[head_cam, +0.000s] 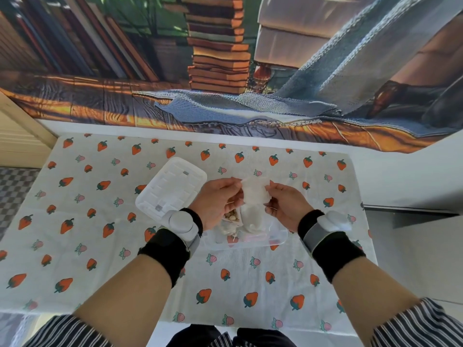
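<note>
Over the middle of the table my left hand [217, 201] and my right hand [285, 203] hold a small white cloth pouch [255, 191] between them, each pinching one side of its top edge. Right below it stands a clear plastic box [276, 237] with more white pouches [251, 220] and a bag of pale beans [230, 217] inside. My hands hide part of the box.
The white lid [172, 187] of the box lies on the table left of my hands. A strawberry-print cloth [100, 221] covers the table. A printed wall hanging [225, 71] hangs behind the far edge. The floor drops off at the right.
</note>
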Tool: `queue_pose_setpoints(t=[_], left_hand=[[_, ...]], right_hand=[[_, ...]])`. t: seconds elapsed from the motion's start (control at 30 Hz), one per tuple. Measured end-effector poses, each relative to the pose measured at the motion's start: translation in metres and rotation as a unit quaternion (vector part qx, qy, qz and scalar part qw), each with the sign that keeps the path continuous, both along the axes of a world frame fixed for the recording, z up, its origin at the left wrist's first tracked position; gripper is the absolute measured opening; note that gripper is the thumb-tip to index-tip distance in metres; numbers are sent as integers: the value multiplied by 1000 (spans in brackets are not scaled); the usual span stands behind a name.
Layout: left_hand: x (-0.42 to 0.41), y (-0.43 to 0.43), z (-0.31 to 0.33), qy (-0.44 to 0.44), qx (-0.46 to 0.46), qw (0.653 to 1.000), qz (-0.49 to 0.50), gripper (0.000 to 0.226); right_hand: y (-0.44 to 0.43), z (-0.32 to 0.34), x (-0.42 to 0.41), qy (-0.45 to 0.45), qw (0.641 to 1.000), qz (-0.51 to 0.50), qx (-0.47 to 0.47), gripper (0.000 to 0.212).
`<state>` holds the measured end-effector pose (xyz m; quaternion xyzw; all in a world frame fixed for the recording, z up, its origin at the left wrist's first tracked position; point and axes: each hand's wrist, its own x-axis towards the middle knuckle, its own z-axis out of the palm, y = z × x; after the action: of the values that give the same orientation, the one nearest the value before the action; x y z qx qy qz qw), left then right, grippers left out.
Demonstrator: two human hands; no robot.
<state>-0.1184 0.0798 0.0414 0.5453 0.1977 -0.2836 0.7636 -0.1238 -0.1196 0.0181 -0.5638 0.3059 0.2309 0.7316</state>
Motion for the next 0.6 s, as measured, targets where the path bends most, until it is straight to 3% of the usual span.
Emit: queue_pose_setpoints(t=[0.07, 0.17, 0.23, 0.3, 0.37, 0.5, 0.6], left_hand=[[1, 1, 2, 2, 4, 1000, 6, 13], [3, -1, 2, -1, 35, 999, 36, 8], [3, -3, 3, -14, 53, 997, 48, 8], [4, -5, 3, -37, 79, 995, 42, 9], [5, -6, 3, -60, 121, 990, 32, 12], [6, 1, -1, -111, 181, 977, 22, 16], [5, 5, -1, -121, 191, 974, 26, 19]], right_hand=[[1, -2, 3, 2, 995, 10, -99, 20], [5, 5, 6, -90, 940, 5, -328, 27], [14, 17, 6, -183, 930, 51, -316, 29], [26, 26, 5, -214, 933, 142, -251, 33], [34, 25, 6, -236, 917, 196, -256, 30], [36, 18, 9, -240, 923, 177, -244, 10], [37, 20, 9, -228, 927, 188, -232, 11]])
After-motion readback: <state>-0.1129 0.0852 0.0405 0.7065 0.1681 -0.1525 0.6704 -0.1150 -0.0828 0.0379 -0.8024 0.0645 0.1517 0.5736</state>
